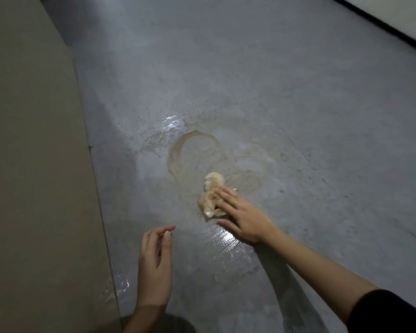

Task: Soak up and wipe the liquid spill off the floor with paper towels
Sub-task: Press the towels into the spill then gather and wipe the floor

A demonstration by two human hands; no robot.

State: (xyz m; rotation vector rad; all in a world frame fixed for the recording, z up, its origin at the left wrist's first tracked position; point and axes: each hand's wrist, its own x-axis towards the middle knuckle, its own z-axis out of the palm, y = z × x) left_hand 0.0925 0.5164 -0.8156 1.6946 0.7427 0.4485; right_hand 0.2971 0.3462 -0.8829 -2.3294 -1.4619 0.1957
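Head view: right hand [240, 213] is pressing flat, fingers spread, on a soaked towel [211, 194] at the near edge of the spill [197, 155]. Left hand [155, 257] is hovering loosely curled, holding nothing. Brown ring and wet sheen are covering the floor [298, 92] ahead. Judging about halfway; most wiping is left.

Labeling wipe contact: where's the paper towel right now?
Head view, just right of centre: the paper towel lies crumpled on the floor under the right hand fingers, at the brown spill ring's near edge.
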